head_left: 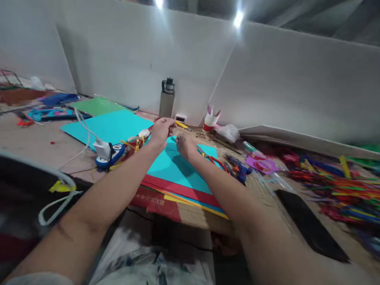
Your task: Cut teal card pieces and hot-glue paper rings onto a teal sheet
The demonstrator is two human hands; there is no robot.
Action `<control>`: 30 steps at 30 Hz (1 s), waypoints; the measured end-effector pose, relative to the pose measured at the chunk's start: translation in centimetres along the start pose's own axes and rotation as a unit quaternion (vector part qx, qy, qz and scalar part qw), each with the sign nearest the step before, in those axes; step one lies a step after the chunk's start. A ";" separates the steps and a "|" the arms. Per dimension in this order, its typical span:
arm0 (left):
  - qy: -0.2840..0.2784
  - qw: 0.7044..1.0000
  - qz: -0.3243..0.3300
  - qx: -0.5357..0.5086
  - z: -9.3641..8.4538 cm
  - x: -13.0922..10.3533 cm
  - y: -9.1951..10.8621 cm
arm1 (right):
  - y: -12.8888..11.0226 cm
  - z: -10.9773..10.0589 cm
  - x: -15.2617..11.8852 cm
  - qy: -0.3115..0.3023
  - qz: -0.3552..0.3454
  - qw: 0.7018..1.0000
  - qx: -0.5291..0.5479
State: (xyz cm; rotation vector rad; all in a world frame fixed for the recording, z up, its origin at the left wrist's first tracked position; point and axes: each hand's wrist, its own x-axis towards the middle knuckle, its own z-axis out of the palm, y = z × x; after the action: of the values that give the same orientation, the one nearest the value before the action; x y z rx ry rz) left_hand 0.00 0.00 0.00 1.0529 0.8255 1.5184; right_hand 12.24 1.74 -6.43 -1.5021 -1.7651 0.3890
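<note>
My left hand (162,131) is raised over the far edge of a turquoise sheet (166,168), its fingers bent into a pinch. Close by on the right, my right hand (184,145) has its fingers curled together, lower over the same sheet. What either hand grips, if anything, is too small and blurred to make out. A thin dark line shows on the sheet between them. Beneath the turquoise sheet lie red sheets (178,188) and a yellow one. Scissors with red handles (218,161) lie partly behind my right forearm, and a yellow cutter (182,125) rests beyond my hands.
At left are a second turquoise sheet (109,124), a green sheet (97,105) and a power strip (109,158) with a white plug. A bottle (167,99) and a pen cup (210,120) stand by the wall. At right lie a phone (308,223) and colourful strips (341,186).
</note>
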 end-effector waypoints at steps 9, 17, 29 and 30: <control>-0.089 0.980 -0.008 0.180 -0.7 0.3 -2.5 | -0.8 -3.2 -1.2 0.012 0.063 0.994 0.093; -0.156 0.970 0.038 0.181 0.2 -1.4 -1.9 | -1.5 -5.0 -3.6 0.033 0.065 0.967 0.243; -0.269 0.954 -0.129 -0.023 -0.1 -0.5 -2.1 | -2.0 -6.3 -4.3 -0.102 0.168 0.828 0.525; -0.278 0.950 -0.139 -0.038 -0.1 -0.4 -2.0 | -2.0 -6.4 -4.3 -0.127 0.174 0.802 0.557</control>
State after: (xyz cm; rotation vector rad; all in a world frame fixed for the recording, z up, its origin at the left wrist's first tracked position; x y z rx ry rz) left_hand 0.63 -0.01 -1.95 1.1727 0.4854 0.9370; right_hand 15.44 -4.34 -2.44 -0.8607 -0.9986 1.5569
